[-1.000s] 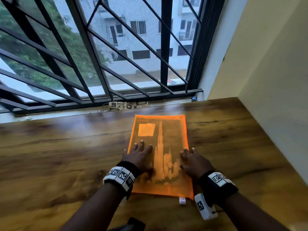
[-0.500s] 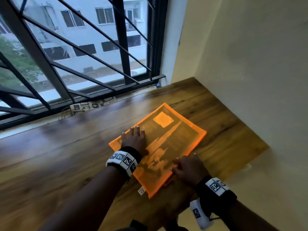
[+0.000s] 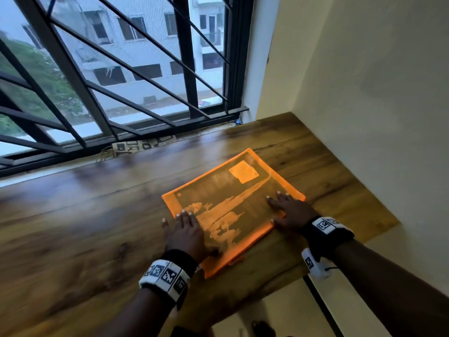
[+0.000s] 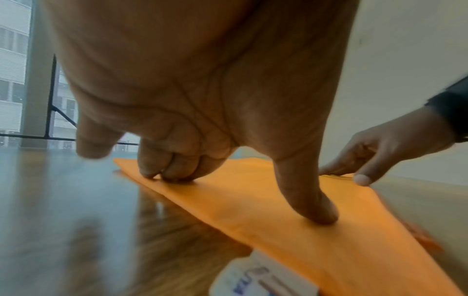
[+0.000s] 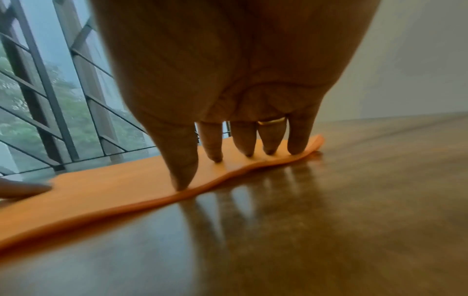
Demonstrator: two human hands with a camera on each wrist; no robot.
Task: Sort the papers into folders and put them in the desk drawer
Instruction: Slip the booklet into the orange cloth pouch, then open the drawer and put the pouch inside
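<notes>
An orange see-through folder (image 3: 233, 205) lies flat on the wooden desk (image 3: 73, 215), skewed, with a printed sheet showing a tower inside it. My left hand (image 3: 187, 229) rests on its near left corner; in the left wrist view the left hand (image 4: 228, 100) has its fingertips and thumb pressing down on the folder (image 4: 278, 230). On the folder's right edge, my right hand (image 3: 289, 210) lies spread. The right wrist view shows the right hand (image 5: 240, 80) with all fingertips pressing the wavy edge of the folder (image 5: 101, 192). No drawer is in view.
The desk's right end (image 3: 340, 259) is just beyond the folder, with floor below and a pale wall (image 3: 364, 93) close by. A barred window (image 3: 109, 81) runs along the back, with a marker card (image 3: 143, 145) on its sill. A white label (image 4: 263, 280) pokes from under the folder's near corner.
The folder has turned clockwise under both hands and now lies nearer the desk's right end. My right hand has moved farther up its right edge, my left to its near left corner.
</notes>
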